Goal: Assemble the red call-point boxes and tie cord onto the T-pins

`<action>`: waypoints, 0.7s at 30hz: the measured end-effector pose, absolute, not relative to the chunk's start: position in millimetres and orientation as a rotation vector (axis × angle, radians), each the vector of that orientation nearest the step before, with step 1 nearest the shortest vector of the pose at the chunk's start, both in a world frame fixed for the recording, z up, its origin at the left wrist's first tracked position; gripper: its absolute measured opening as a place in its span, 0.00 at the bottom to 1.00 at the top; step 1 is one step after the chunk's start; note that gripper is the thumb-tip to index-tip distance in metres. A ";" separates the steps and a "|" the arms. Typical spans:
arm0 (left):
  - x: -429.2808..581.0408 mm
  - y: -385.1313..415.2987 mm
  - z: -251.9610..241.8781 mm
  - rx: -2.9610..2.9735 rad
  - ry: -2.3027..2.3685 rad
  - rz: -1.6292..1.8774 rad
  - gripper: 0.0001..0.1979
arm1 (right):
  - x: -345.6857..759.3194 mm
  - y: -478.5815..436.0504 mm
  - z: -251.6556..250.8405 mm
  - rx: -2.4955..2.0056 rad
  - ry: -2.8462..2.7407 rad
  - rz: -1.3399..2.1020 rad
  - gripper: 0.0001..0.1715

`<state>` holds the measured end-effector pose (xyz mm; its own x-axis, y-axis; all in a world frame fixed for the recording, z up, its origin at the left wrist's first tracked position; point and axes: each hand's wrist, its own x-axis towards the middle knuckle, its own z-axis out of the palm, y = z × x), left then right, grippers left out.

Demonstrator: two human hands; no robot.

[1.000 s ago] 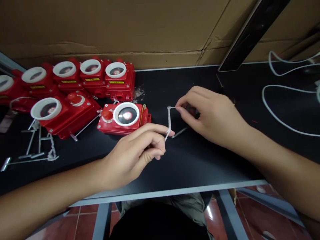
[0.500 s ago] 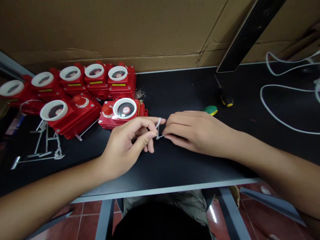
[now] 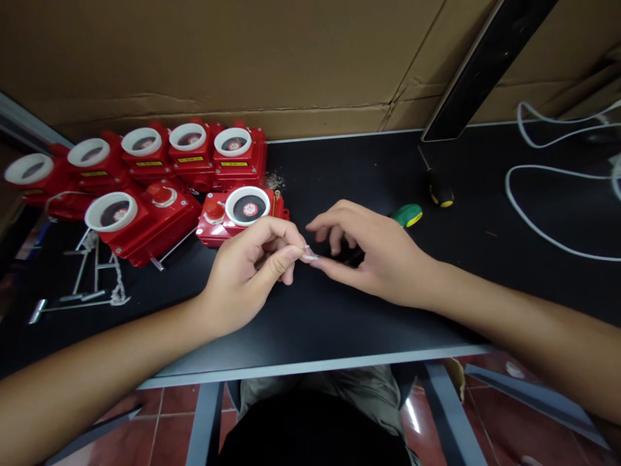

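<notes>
Between thumb and forefinger, my left hand (image 3: 257, 272) pinches a short piece of thin whitish chain (image 3: 310, 254), too small to make out link by link. My right hand (image 3: 373, 249) lies just right of it with fingers apart. Its thumb tip meets the chain's end, while the forefinger is lifted away. Behind my left hand stands a red alarm box (image 3: 213, 236) with a white-rimmed round window and a red knob. A second red box (image 3: 145, 236) sits tilted to its left, a metal rod by its side.
Several more red boxes (image 3: 237, 165) line the back left. Metal T-shaped rods with chains (image 3: 77, 301) lie at left. A black-yellow screwdriver (image 3: 440, 191) and a green-yellow handle (image 3: 408, 215) lie behind my right hand. White cable (image 3: 543, 236) loops at right; a dark post (image 3: 485, 71) leans behind.
My right hand's fingers have opened and lifted off the chain, leaving its thumb at the end. The upright chain loop has dropped lower between the hands. The view has shifted slightly.
</notes>
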<state>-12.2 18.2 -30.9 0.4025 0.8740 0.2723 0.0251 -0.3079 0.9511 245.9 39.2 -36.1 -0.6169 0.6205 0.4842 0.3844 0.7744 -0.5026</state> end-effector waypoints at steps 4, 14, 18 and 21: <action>-11.5 18.2 -28.5 1.666 0.804 1.048 0.17 | 233.7 34.3 -36.7 -0.635 -2.243 0.531 0.08; -13.8 15.9 -33.6 1.792 0.773 1.002 0.11 | 230.1 28.9 -21.6 -0.855 -1.739 1.272 0.16; -12.3 14.4 -32.8 2.013 0.898 0.852 0.11 | 230.3 31.2 -18.6 -0.899 -1.584 1.438 0.25; -12.4 16.2 -30.2 2.126 0.920 0.842 0.01 | 229.8 32.8 -18.2 -0.912 -1.548 1.466 0.29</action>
